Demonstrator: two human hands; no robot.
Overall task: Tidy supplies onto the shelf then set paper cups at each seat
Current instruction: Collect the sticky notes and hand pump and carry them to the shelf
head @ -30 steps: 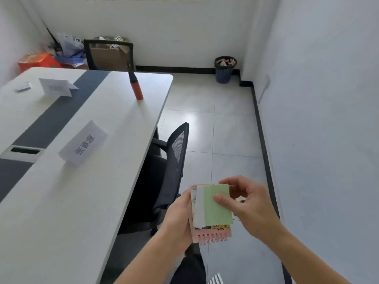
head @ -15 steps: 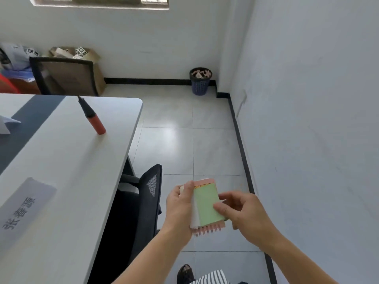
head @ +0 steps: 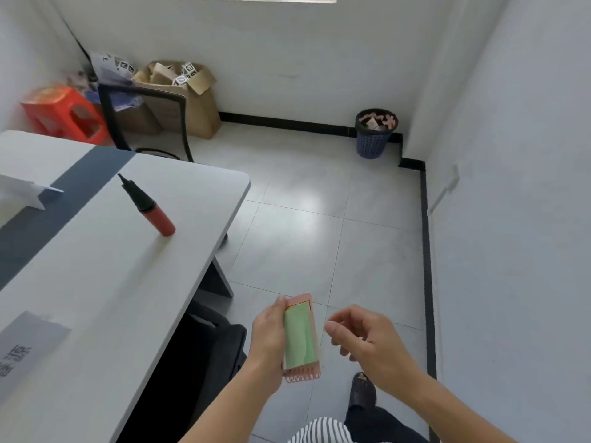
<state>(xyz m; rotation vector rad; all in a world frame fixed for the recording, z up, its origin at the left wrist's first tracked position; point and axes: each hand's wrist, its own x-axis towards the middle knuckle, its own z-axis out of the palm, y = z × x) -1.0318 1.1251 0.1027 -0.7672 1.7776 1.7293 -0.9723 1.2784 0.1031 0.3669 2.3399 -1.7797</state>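
Observation:
My left hand (head: 268, 342) grips a flat pink and green packet (head: 300, 338) by its left edge, low in the middle of the view, over the floor beside the table. My right hand (head: 367, 340) hovers just right of the packet with fingers loosely curled and nothing in them, not touching it. A red and black hand pump (head: 147, 206) lies on the white table (head: 105, 282) near its far corner. No shelf and no paper cups are in view.
Two folded name cards (head: 30, 342) (head: 25, 193) stand on the table. A black office chair (head: 204, 340) is tucked under its near edge, another chair (head: 144, 119) at the far end. Cardboard boxes (head: 188, 100), a red stool (head: 68, 113) and a blue waste bin (head: 374, 133) stand along the far wall.
My right hand has let go of the packet and drawn off to the right. The view has moved forward along the table, so the pump and far corner are closer.

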